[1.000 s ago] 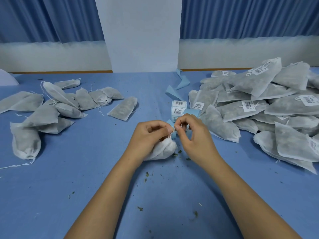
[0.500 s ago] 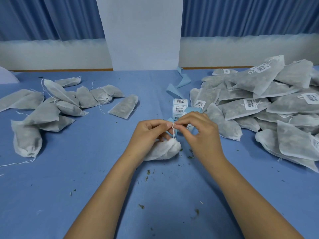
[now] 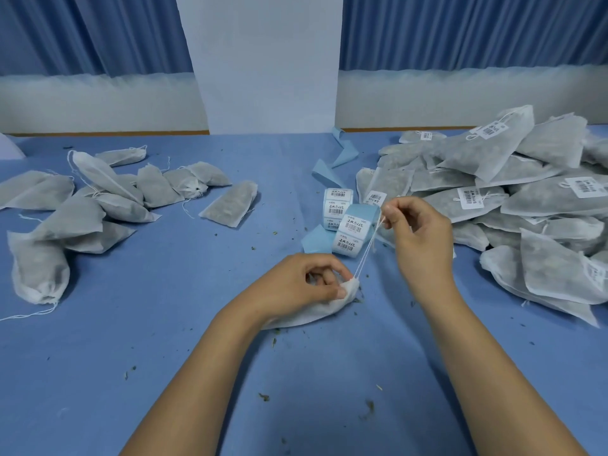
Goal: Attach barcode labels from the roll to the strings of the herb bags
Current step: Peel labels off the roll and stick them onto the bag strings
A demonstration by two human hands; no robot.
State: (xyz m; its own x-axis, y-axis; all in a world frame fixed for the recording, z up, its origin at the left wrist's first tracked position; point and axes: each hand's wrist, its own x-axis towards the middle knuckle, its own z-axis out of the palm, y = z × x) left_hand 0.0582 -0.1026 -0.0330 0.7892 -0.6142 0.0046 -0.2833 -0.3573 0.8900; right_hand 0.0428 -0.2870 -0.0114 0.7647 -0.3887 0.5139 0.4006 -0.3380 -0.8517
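Note:
A white herb bag (image 3: 309, 312) lies on the blue table in front of me, partly under my left hand (image 3: 296, 287), which pinches its gathered neck between thumb and fingers. My right hand (image 3: 418, 232) pinches the bag's white string (image 3: 368, 250) and holds it stretched taut up and to the right. Just behind the string stands a roll of barcode labels (image 3: 350, 233) on light blue backing, with a second label roll (image 3: 336, 207) behind it.
A pile of unlabelled herb bags (image 3: 82, 205) lies at the left. A big heap of labelled herb bags (image 3: 513, 192) fills the right. Strips of blue backing paper (image 3: 342, 153) curl behind the rolls. Herb crumbs dot the blue table (image 3: 164, 340).
My right hand has pulled away up and to the right, drawing the string out taut. My left hand has stayed on the bag's neck, lower on the table.

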